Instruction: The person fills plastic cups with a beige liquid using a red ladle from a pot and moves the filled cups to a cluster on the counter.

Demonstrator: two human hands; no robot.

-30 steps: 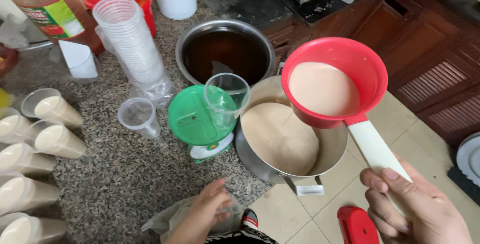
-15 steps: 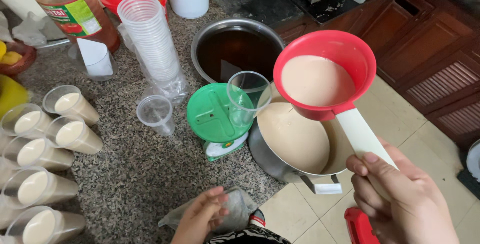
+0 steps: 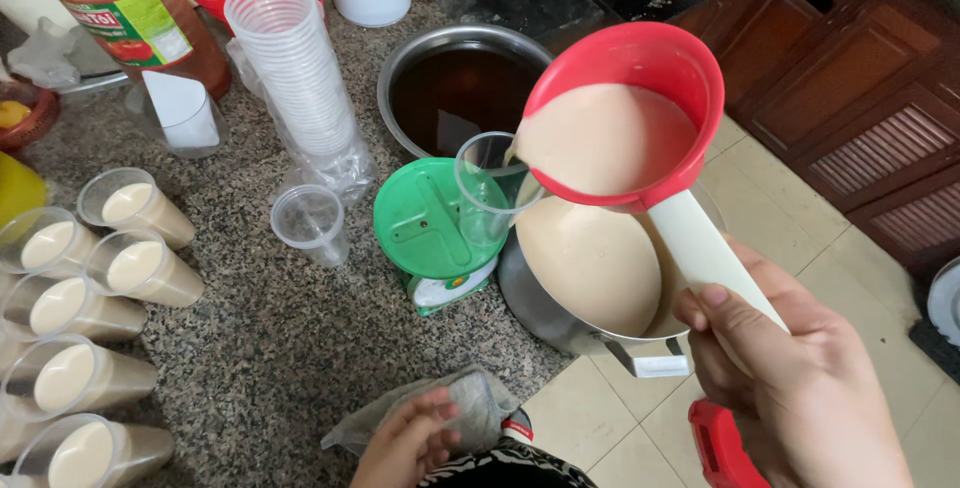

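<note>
A: What is the right hand doing?

B: It is wrapped tight around the white handle of a red plastic ladle full of pale beige milky liquid, tipped so its lip meets the rim of a clear plastic cup.

A: Where does that cup stand?

B: On a small green kitchen scale at the middle of the speckled granite surface, with a steel pot of the same beige liquid just at its 3 o'clock.

A: And the left hand?

B: At 6 o'clock, fingers curled loosely on a crumpled clear plastic bag.

A: Anything else close by?

B: Filled cups lying tilted at 9 o'clock, a stack of empty cups at 11.
</note>
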